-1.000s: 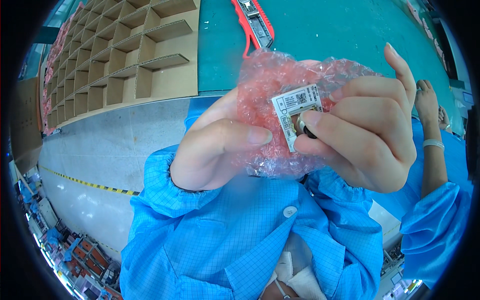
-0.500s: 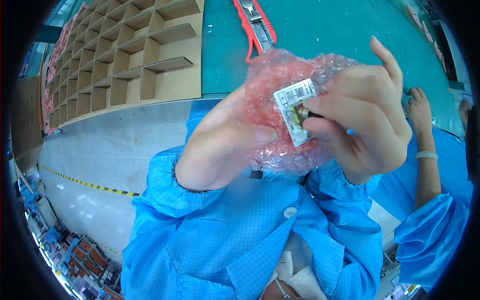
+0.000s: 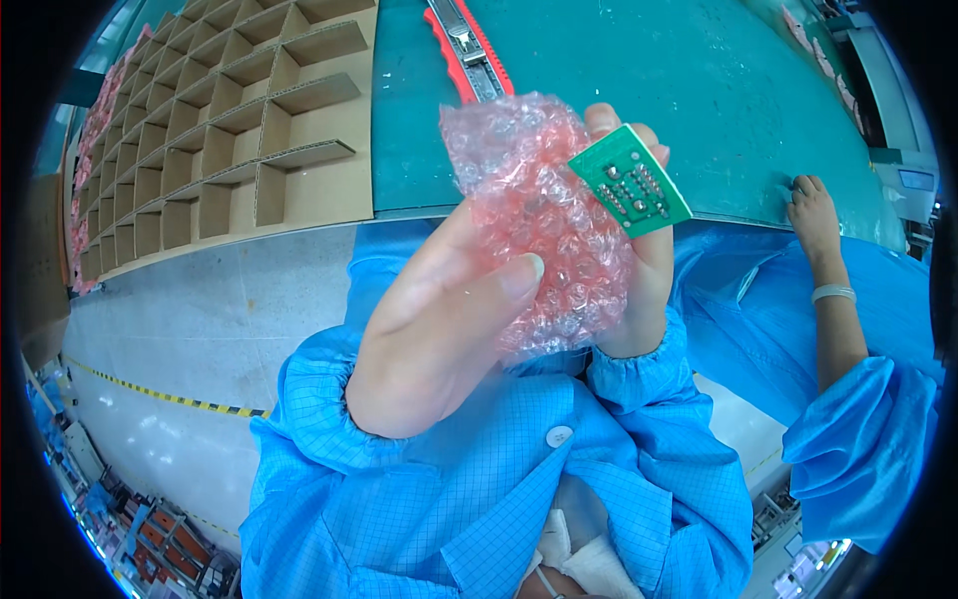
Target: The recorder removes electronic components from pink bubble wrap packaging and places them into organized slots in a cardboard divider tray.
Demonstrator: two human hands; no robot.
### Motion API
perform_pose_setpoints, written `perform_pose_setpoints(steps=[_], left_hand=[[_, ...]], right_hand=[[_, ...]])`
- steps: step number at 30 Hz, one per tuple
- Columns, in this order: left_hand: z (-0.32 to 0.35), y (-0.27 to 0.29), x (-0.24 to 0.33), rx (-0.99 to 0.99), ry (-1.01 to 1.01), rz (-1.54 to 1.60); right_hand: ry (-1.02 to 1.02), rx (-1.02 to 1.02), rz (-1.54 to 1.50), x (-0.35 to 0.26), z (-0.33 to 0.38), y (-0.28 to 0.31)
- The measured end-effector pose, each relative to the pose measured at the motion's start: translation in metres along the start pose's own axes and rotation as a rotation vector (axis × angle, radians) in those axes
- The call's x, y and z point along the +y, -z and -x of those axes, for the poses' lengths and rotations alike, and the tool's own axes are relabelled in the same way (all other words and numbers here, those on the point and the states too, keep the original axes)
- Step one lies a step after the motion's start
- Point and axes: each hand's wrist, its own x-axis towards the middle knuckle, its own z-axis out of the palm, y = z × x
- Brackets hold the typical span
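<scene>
A pink bubble wrap bag [image 3: 544, 225] is gripped in my left hand [image 3: 429, 309], its thumb lying across the front; the other fingers are hidden behind the bag. My right hand [image 3: 651, 275] is closed on a small green circuit board [image 3: 634, 185] at the bag's upper right. The board is tilted, with its soldered side showing. Part of my right hand is covered by the bag and the board. Just beyond the bag lies a red utility knife [image 3: 467, 50] on the green tabletop [image 3: 639, 60].
A brown cardboard divider grid [image 3: 215, 130] of many cells stands at the left of the table. To the right, a co-worker's hand [image 3: 813, 215] rests at the table edge, the arm in a blue sleeve [image 3: 858, 449]. Grey floor [image 3: 200, 329] shows at the left.
The circuit board has turned over in my right hand, from the side with the white label to the soldered side. The bag now stands more upright in my left hand.
</scene>
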Motion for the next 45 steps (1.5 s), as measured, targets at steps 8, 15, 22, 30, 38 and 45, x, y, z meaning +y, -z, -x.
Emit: perform_pose_setpoints(steps=[8, 15, 22, 30, 38, 45], left_hand=[[0.001, -0.006, 0.002, 0.023, -0.027, -0.032], [0.003, -0.009, 0.003, 0.022, -0.02, -0.039], [0.002, -0.006, 0.004, 0.01, -0.022, -0.061], [-0.001, -0.008, 0.005, 0.046, 0.009, -0.078], [-0.006, 0.023, 0.003, -0.118, 0.056, 0.046], [-0.001, 0.031, 0.005, -0.17, 0.03, -0.086]], right_hand=[[-0.193, -0.029, -0.084, -0.005, 0.012, 0.004], [-0.163, 0.021, -0.024, -0.008, 0.017, -0.003], [-0.154, -0.023, -0.168, -0.006, 0.016, -0.004], [0.07, 0.049, 0.022, -0.006, -0.006, 0.006], [0.571, -0.587, 1.329, -0.062, -0.025, -0.019], [0.733, -0.609, 1.308, -0.06, -0.026, -0.022]])
